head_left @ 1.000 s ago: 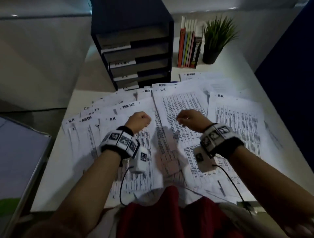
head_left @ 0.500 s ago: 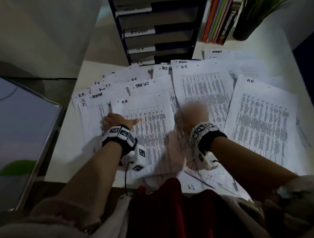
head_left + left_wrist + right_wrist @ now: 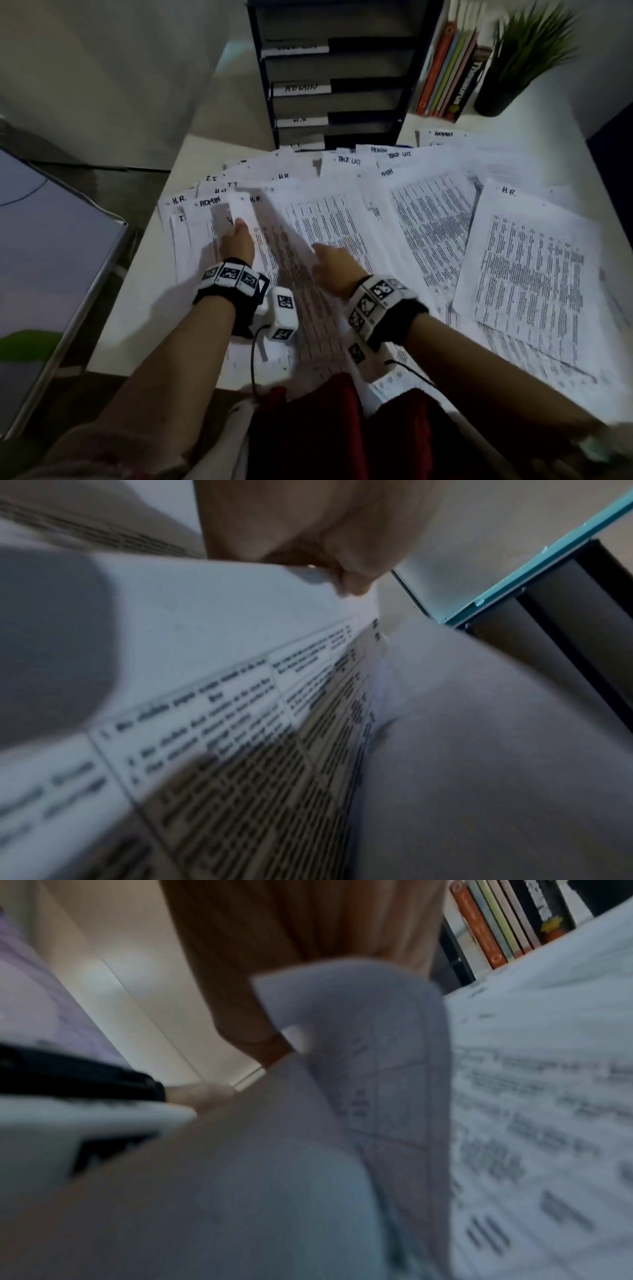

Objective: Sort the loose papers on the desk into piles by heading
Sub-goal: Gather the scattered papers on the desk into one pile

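Both your hands are on one printed sheet lifted off the loose papers that cover the white desk. Your left hand pinches the sheet's far edge, curling it upward above the page headed ADMIN. Your right hand sits against the sheet's other side; its grip is too blurred to tell. Behind the papers stands a dark tray rack, books and a potted plant beside it.
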Demonstrator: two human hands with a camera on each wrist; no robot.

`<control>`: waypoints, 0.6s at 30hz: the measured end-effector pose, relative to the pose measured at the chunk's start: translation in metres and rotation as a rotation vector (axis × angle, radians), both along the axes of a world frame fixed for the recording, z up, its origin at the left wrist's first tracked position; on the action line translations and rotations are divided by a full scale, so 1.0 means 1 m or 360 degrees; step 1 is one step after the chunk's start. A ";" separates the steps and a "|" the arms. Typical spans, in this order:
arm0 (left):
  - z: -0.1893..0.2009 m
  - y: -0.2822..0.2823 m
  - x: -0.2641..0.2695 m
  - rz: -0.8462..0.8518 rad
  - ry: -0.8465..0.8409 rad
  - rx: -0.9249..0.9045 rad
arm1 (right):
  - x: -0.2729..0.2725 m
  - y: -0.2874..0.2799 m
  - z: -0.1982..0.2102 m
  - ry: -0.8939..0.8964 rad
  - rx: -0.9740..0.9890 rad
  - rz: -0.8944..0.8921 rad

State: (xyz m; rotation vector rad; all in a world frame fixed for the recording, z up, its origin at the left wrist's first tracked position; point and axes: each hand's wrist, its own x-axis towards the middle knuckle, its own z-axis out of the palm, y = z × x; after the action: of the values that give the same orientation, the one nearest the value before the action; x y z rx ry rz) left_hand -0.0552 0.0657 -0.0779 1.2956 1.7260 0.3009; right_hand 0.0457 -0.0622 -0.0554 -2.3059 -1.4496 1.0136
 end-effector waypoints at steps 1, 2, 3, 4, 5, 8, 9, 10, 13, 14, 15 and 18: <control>0.002 0.004 -0.002 0.0025 -0.0045 -0.0054 | -0.007 0.002 -0.004 0.0064 -0.0048 0.0022; 0.002 0.008 -0.005 0.0023 -0.0050 -0.0111 | -0.012 0.005 -0.006 0.0148 -0.0074 0.0046; 0.003 0.011 -0.009 -0.0025 -0.0003 -0.0151 | -0.016 0.008 -0.007 0.0233 -0.0093 0.0051; 0.004 0.012 -0.013 -0.0115 0.0097 -0.0178 | -0.019 0.011 -0.007 0.0315 -0.0105 0.0040; 0.004 0.013 -0.017 -0.0233 0.0204 -0.0186 | -0.020 0.013 -0.005 0.0400 -0.0110 -0.0014; -0.004 0.017 -0.021 -0.0597 0.0470 -0.0030 | -0.006 0.018 -0.004 0.0511 0.0049 -0.0419; -0.009 0.021 -0.023 -0.0633 0.0503 0.0052 | 0.010 0.018 -0.009 0.0392 0.0154 -0.0580; -0.013 0.025 -0.026 -0.0619 0.0514 0.0117 | 0.029 0.015 -0.016 0.0199 0.0218 -0.0749; -0.023 0.038 -0.038 -0.0536 0.0500 0.0208 | 0.080 -0.007 -0.033 -0.0359 -0.0097 -0.1173; -0.025 0.040 -0.040 -0.0543 0.0485 0.0203 | 0.086 -0.015 -0.036 -0.0396 -0.0259 -0.1269; -0.026 0.042 -0.041 -0.0566 0.0456 0.0190 | 0.088 -0.020 -0.039 -0.0401 -0.0377 -0.1311; -0.031 0.043 -0.035 -0.0652 0.0344 0.0141 | 0.069 -0.014 -0.044 -0.0305 -0.0377 -0.1147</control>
State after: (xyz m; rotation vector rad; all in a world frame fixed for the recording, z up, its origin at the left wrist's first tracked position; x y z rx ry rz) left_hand -0.0902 0.1088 -0.1087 1.7608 1.5856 -0.0014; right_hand 0.1150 -0.0760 -0.0998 -2.8150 -0.4515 0.7790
